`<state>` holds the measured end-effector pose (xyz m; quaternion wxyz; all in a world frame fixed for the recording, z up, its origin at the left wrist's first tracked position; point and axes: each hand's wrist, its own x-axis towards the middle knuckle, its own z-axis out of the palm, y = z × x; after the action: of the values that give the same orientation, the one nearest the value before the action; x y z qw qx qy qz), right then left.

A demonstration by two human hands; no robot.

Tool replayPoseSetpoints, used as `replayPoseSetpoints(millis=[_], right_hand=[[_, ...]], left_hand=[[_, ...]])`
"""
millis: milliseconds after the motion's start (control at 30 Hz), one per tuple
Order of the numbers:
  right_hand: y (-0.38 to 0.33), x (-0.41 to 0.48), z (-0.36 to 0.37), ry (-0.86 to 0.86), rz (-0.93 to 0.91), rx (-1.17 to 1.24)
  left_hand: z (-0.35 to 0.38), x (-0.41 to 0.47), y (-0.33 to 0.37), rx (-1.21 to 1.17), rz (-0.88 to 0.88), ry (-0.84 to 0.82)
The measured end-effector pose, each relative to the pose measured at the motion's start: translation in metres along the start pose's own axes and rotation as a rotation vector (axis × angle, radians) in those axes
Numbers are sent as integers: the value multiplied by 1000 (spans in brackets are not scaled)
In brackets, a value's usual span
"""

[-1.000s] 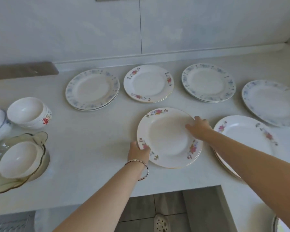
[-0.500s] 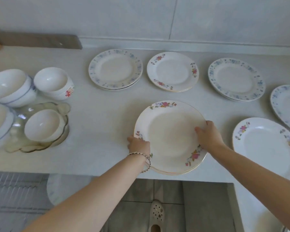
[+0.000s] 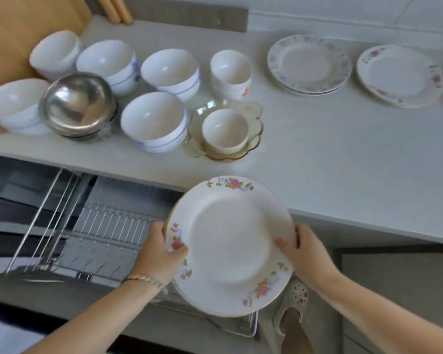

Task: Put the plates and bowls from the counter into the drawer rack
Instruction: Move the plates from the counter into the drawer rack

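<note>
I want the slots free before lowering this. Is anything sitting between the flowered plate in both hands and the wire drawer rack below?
Nothing visible does. The white pink-flowered plate, gripped by the left hand and right hand, hangs over the rack's right end; the silver wire drawer rack shows only bare tines. The part under the plate is hidden.

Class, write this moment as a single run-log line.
step: carrying | left hand: grips plate | right hand: grips plate | plate: off counter, above drawer rack | rack: open
</note>
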<state>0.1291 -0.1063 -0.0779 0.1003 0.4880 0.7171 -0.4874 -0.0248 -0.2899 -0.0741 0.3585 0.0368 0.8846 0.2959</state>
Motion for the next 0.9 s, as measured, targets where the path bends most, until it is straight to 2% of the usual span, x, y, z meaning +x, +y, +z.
replayPoseSetpoints(millis=[167,300,600,733,900], right_hand=[[11,8,93,-185,204,33],[30,41,137,-186,352,59],[55,132,156,92,510,58],[64,158,165,199,546,67],[63,163,176,359,573,105]], left_hand=[[-24,39,-67,253,-158,-91],[-4,87,-93,324,-222,-177],[75,191,-83,284,-205,-151],[99,218,-65,309,-180,-79],[111,225,-54,447,-37,-21]])
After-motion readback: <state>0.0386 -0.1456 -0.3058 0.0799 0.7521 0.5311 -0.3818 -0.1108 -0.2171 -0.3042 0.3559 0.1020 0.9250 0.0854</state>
